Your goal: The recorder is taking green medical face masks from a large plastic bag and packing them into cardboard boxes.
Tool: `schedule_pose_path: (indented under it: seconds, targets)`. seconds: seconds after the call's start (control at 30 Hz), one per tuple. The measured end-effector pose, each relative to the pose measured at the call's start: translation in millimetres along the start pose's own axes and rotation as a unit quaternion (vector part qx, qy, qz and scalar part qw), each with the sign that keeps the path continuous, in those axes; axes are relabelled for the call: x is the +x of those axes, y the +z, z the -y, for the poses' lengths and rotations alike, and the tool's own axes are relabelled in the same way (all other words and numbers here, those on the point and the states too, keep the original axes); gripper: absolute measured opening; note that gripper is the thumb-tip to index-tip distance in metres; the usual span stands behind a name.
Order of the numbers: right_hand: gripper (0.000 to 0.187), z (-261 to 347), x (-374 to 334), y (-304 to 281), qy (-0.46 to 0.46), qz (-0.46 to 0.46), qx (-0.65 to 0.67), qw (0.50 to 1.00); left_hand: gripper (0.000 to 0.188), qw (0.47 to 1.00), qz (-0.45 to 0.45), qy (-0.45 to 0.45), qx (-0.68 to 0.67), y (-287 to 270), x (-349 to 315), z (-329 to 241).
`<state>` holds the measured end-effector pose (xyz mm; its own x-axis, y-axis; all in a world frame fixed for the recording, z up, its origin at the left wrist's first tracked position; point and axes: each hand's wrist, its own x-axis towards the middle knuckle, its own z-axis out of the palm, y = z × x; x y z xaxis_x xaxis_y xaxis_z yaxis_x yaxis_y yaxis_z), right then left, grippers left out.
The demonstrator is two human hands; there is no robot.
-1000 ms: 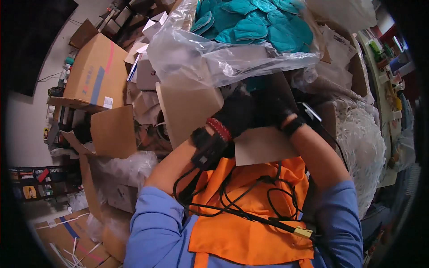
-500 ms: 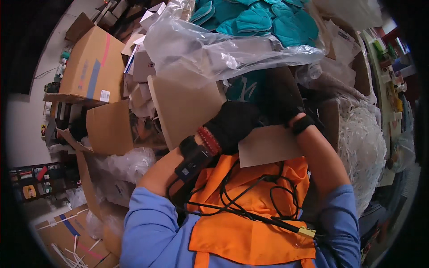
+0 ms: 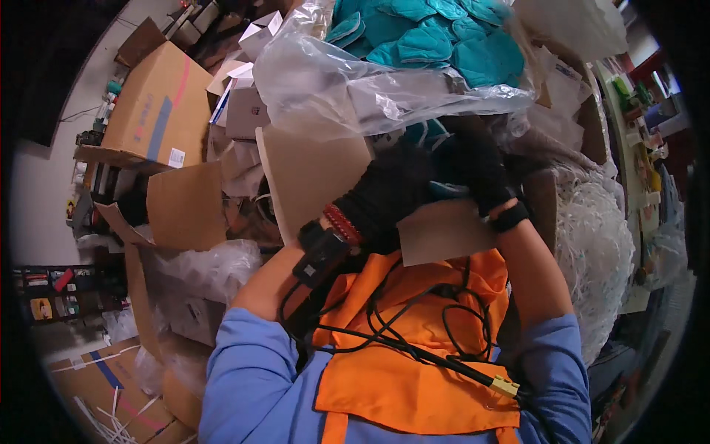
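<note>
Carton (image 3: 144, 85), white label (image 3: 177, 157), blurred lettering (image 3: 144, 118); left hand (image 3: 399, 181), right hand (image 3: 481, 166) at teal piece (image 3: 448, 190), grips unclear

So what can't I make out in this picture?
All in the head view:
Fingertips of the left hand and right hand: hidden by shadow and the hands themselves, so their grip is unclear.
Teal cloth between them: mostly covered by the hands.
Teal pile: cut off by the top edge.
Shelf items, far left: too small to identify.

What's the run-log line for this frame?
left hand: black-gloved | right hand: black-gloved | between: teal piece | at: open carton | grip: hidden
</note>
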<state>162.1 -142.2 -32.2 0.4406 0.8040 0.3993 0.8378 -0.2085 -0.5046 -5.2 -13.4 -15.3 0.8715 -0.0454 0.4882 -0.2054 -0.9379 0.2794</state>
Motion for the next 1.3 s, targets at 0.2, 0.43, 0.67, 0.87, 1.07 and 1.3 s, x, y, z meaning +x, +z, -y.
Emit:
schedule_pose_path:
  seconds: [0.2, 0.43, 0.67, 0.87, 1.07, 1.3]
  targets:
    - [0.033, 49.2, -4.9, -76.9, 0.042, -0.104, 0.078, 0.991, 0.034, 0.98, -0.125, -0.002, -0.158, -60.9, 17.0, -13.1]
    - [0.029, 125.4, -28.3, -153.4, -0.032, -0.173, -0.051, 0.983, 0.03, 0.821, -0.092, -0.235, -0.512, -127.7, 12.6, -47.9]
    - [0.031, 158.3, -99.7, -153.7, -0.112, -0.193, -0.259, 0.94, 0.032, 0.75, -0.201, -0.285, -0.562, -80.2, -29.8, -46.5]
    - [0.032, 148.8, -140.6, -125.5, 0.033, -0.042, -0.15, 0.987, 0.034, 0.667, -0.015, -0.314, -0.676, -98.8, -17.8, -87.8]
    - [0.025, 140.5, -151.7, -106.8, 0.037, -0.051, -0.038, 0.997, 0.04, 0.825, -0.009, -0.143, -0.547, -82.1, -15.8, -72.9]
    - [0.035, 133.4, -158.5, -119.9, 0.069, 0.024, 0.093, 0.993, 0.033, 0.619, -0.041, -0.353, -0.7, -89.8, -14.5, -84.5]
